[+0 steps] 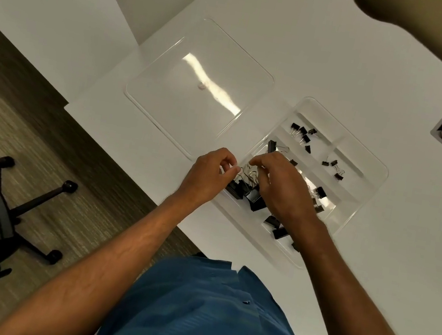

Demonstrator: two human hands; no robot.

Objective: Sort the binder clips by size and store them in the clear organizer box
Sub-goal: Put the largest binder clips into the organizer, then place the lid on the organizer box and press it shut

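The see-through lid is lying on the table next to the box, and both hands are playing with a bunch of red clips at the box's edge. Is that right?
Not quite. In the head view the binder clips are black with silvery wire handles, not red. The rest holds: the clear lid lies beside the organizer box, and the left hand and right hand work them at its edge.

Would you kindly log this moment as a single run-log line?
left hand: pinching clip handles | right hand: on large binder clips | organizer box: partly sorted | lid: off, beside
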